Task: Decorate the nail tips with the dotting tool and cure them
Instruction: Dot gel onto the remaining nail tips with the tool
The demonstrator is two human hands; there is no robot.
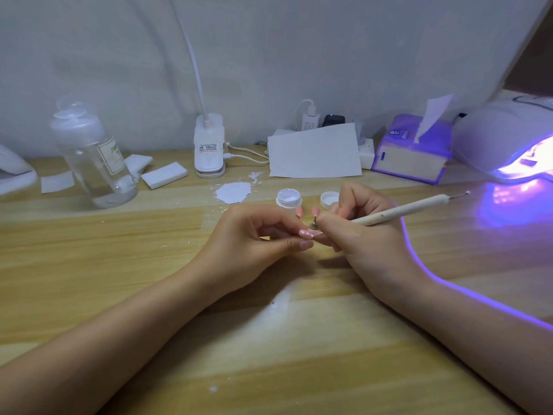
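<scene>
My left hand [257,235] pinches a pink nail tip [306,233] with white dots on it, held just above the wooden table [149,265]. My right hand [356,232] grips a cream dotting tool [410,208] like a pen; its working end meets the nail tip and is hidden by my fingers, while its far metal tip points right. Two more pink nail tips [299,211] stand on small metal holders [313,225] just behind my fingers. A small open jar [288,199] and its white lid [329,200] sit behind them. The curing lamp [505,145] glows violet at the right.
A clear bottle [95,157] stands at the left beside white pads [164,175]. A white clip lamp base [209,148], a sheet of paper [314,152] and a purple tissue box [411,151] line the back. A white smear [233,192] lies near the jar.
</scene>
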